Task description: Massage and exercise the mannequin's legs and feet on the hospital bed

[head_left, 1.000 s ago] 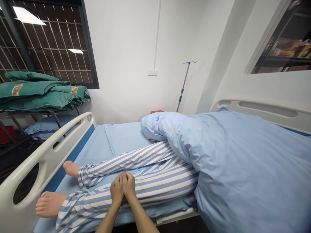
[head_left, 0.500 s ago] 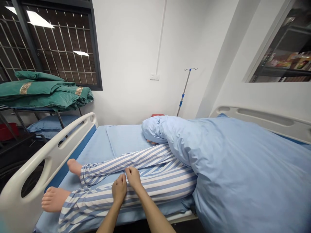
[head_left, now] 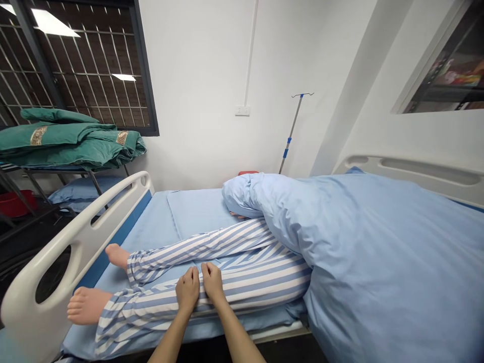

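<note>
My left hand (head_left: pixel 188 290) is curled into a loose fist over the near leg of striped trousers (head_left: pixel 260 280). Close on its right, my right hand (head_left: pixel 212 282) is also a fist, with a small gap between the two. Both appear to rest on or just above the knee area; exact contact is unclear. No cloth shows pinched in the fingers. The blue-and-white trousers are on a figure that looks like a manikin, lying on the bed with bare feet (head_left: pixel 88 306) at the left. A light-blue quilt (head_left: pixel 348 242) hides its upper body.
The bed's white footboard (head_left: pixel 75 252) stands at the left and its headboard (head_left: pixel 416 171) at the right. Behind the bed are an IV pole (head_left: pixel 290 133) and a wall socket (head_left: pixel 242 110). Green folded bedding (head_left: pixel 75 143) lies on a rack below the barred window.
My right hand has shifted a little right and level with the left, opening a small gap between the fists. The camera view has tilted slightly; the manikin and quilt look unchanged.
</note>
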